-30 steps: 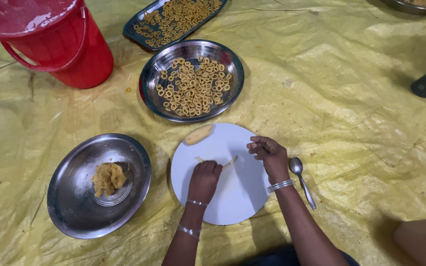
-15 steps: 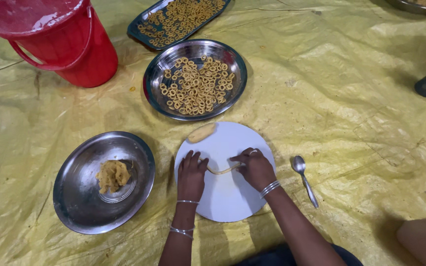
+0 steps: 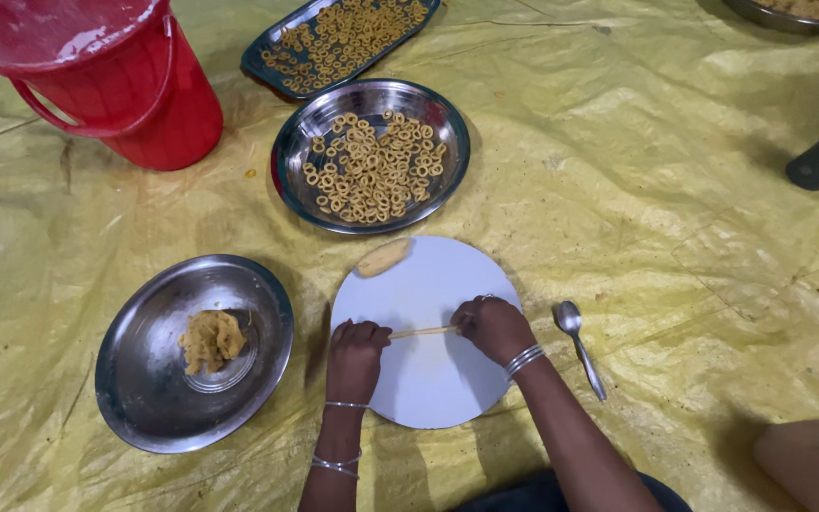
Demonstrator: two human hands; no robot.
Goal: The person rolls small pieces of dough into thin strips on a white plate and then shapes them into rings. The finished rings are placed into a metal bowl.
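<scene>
While both hands press on the white round board in the lower middle of the frame, a thin dough strip lies stretched between them. The left hand and right hand each rest curled over one end of it, fingers bent, not gripping tightly. Many finished rings fill the round steel plate above and the tray at the top. A dough lump waits in the left plate, so much work seems to remain.

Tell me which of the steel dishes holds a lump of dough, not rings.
The round steel plate left of the white board; both others hold small dough rings.
</scene>
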